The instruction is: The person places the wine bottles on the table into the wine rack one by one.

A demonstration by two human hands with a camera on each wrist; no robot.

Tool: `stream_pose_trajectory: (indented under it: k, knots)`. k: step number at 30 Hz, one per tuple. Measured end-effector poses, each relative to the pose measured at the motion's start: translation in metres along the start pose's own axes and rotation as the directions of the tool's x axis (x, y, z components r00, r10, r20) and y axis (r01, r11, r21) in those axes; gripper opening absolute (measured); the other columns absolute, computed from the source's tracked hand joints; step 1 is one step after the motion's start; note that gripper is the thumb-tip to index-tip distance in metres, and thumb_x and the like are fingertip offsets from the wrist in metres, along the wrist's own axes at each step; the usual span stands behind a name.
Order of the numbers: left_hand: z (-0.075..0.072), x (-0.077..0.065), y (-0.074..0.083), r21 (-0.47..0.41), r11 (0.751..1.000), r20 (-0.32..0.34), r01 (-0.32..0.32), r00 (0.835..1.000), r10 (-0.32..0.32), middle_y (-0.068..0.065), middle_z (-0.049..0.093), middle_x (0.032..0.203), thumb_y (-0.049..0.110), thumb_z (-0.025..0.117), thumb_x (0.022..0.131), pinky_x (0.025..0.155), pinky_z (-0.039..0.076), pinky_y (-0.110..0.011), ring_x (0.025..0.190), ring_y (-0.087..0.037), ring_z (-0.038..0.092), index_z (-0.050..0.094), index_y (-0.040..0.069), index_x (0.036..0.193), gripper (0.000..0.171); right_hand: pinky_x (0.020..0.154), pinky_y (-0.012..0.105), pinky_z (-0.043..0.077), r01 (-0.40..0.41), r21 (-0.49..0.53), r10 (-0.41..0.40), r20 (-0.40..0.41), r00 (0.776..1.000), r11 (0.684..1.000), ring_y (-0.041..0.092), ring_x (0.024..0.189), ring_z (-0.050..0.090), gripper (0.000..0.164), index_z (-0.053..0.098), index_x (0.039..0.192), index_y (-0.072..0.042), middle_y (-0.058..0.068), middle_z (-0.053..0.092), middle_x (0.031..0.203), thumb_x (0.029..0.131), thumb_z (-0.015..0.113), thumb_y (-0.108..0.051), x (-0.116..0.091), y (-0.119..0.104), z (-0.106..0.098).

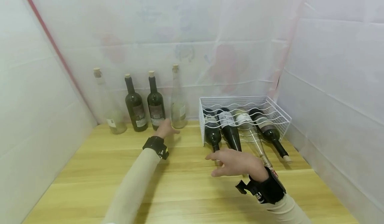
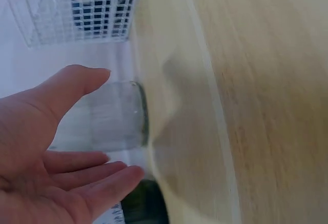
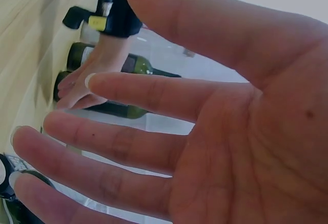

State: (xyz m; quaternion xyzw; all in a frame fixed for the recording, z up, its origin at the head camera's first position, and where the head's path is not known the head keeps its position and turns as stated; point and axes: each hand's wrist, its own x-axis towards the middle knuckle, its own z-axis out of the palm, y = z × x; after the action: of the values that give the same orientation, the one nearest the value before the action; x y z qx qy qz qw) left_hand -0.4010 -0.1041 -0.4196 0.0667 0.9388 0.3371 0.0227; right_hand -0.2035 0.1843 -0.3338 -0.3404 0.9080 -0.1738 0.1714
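Observation:
My left hand point(image 1: 166, 129) reaches toward the base of a clear corked bottle point(image 1: 179, 112) standing by the back wall. In the left wrist view the thumb and fingers of that hand are spread around the clear bottle's lower part point(image 2: 102, 119); I cannot tell whether they touch it. Just left of it stands a dark green corked bottle point(image 1: 156, 107), its base point(image 2: 146, 203) near the fingertips. My right hand point(image 1: 234, 164) hovers palm-down with fingers extended, in front of a white wire rack point(image 1: 202, 130). Its palm point(image 3: 225, 147) is bare in the right wrist view.
Several bottles lie in the rack, necks toward me, among them a dark one point(image 1: 213, 134), a clear one point(image 1: 255, 140) and a corked dark one point(image 1: 271, 134). Farther left stand another dark bottle point(image 1: 135, 105) and a clear bottle point(image 1: 111, 107). White sheeting surrounds the wooden table point(image 1: 186, 190).

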Motion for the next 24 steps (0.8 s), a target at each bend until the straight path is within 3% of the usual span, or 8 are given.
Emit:
stream_pose_trajectory:
  k: [3, 8, 15, 24]
  knots:
    - [0.004, 0.01, 0.001, 0.007, 1.0, -0.03, 0.023, 0.999, -0.023, -0.023, 0.066, 0.113, 0.025, 0.084, 0.085, 0.088, 0.059, -0.047, 0.103, -0.039, 0.063, 0.063, -0.007, 0.106, 0.043, 0.091, 0.035, 0.056, 0.0, -0.013, 0.0, 0.014, 1.0, 1.0, 0.019, 0.106, 0.067, 0.059, 0.055, 0.146, -0.006, 0.011, 0.065, 0.139, 0.097, 0.071, -0.034, 0.0, -0.001, 0.0]
    - [0.005, 0.027, 0.0, -0.043, 0.997, -0.041, 0.059, 0.997, -0.061, -0.031, 0.061, 0.137, 0.031, 0.085, 0.084, 0.11, 0.051, -0.056, 0.129, -0.048, 0.058, 0.056, -0.01, 0.133, 0.07, 0.094, 0.036, 0.056, 0.002, -0.034, -0.001, 0.033, 0.999, 0.999, 0.022, 0.109, 0.068, 0.059, 0.055, 0.147, -0.006, 0.011, 0.064, 0.142, 0.097, 0.071, -0.033, 0.0, -0.001, -0.001]
    - [0.004, 0.044, -0.002, -0.103, 0.985, -0.005, 0.138, 0.99, -0.139, -0.03, 0.059, 0.141, 0.03, 0.086, 0.081, 0.113, 0.048, -0.057, 0.131, -0.047, 0.057, 0.049, -0.008, 0.14, 0.08, 0.095, 0.035, 0.056, 0.018, -0.068, -0.015, 0.046, 0.999, 0.998, 0.021, 0.109, 0.069, 0.059, 0.055, 0.147, -0.008, 0.01, 0.063, 0.143, 0.098, 0.07, -0.036, 0.001, 0.001, -0.001]
    - [0.024, 0.065, -0.005, -0.206, 0.966, -0.141, 0.156, 0.972, -0.187, -0.033, 0.055, 0.143, 0.03, 0.088, 0.08, 0.118, 0.043, -0.056, 0.136, -0.049, 0.05, 0.05, -0.011, 0.139, 0.081, 0.099, 0.036, 0.055, 0.028, -0.062, -0.023, 0.069, 0.997, 0.998, 0.02, 0.113, 0.068, 0.06, 0.053, 0.148, -0.007, 0.011, 0.061, 0.146, 0.098, 0.069, -0.037, 0.0, 0.006, -0.002]
